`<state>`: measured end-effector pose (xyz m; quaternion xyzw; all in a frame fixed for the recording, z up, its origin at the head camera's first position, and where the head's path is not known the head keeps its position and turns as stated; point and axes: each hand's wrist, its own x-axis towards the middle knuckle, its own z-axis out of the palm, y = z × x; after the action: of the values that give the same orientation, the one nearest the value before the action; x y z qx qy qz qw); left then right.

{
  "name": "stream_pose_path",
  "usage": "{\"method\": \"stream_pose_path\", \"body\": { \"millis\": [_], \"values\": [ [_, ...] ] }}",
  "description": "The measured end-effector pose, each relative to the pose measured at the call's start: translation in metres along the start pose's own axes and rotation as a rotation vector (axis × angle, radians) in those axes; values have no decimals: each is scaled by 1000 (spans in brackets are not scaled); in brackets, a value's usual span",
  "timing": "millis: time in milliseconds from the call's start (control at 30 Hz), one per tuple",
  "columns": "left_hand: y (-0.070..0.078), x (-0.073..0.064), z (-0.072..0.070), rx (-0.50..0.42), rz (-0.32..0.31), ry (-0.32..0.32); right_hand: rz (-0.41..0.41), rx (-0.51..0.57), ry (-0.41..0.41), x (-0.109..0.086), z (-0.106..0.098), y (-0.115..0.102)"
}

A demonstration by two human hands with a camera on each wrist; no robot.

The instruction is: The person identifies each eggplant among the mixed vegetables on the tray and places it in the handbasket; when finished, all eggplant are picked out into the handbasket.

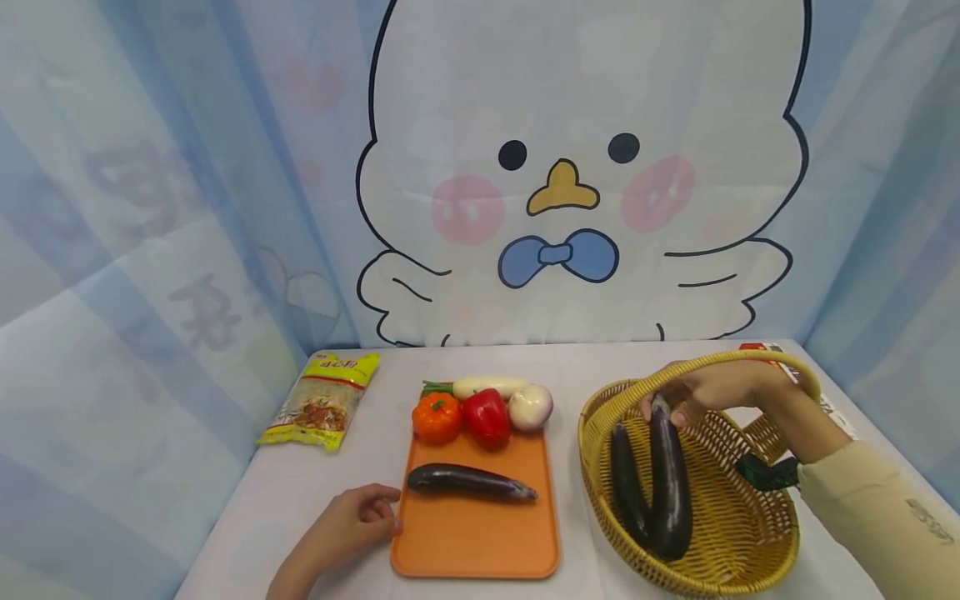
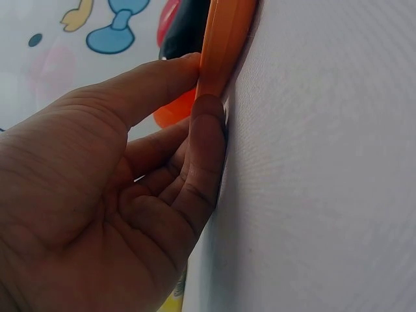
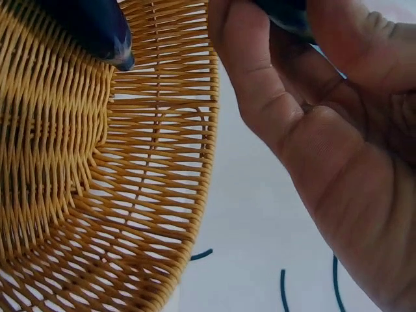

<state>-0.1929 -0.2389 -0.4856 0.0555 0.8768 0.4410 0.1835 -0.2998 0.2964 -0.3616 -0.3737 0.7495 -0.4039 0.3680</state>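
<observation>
My right hand [image 1: 693,393] pinches the stem end of a dark eggplant [image 1: 670,483], reaching under the handle of the wicker basket [image 1: 750,525]. The held eggplant hangs down, its lower end inside the basket. A second eggplant [image 1: 628,487] lies beside it in the basket; its tip also shows in the right wrist view. My left hand [image 1: 348,525] holds the left edge of an orange tray [image 1: 472,546], thumb and finger at the rim [image 2: 224,45]. Another eggplant [image 1: 472,482] lies across the middle of the tray.
At the tray's far end sit an orange pumpkin [image 1: 437,418], a red bell pepper [image 1: 487,417], a purple-white round vegetable [image 1: 530,407] and a white radish [image 1: 487,387]. A yellow food packet [image 1: 322,400] lies back left. The basket's arched handle [image 1: 637,392] rises around my right wrist.
</observation>
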Motion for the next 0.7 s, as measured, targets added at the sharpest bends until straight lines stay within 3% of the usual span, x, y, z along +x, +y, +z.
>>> {"method": "stream_pose_path", "body": {
  "millis": [133, 433, 700],
  "values": [
    [0, -1, -1, -2, -5, 0, -9, 17, -28, 6, -2, 8],
    [0, 0, 0, 1, -3, 4, 103, 22, -41, 4, -1, 18],
    [0, 1, 1, 6, 1, 15, 228, -25, 27, 3, 1, 24]
  ]
}}
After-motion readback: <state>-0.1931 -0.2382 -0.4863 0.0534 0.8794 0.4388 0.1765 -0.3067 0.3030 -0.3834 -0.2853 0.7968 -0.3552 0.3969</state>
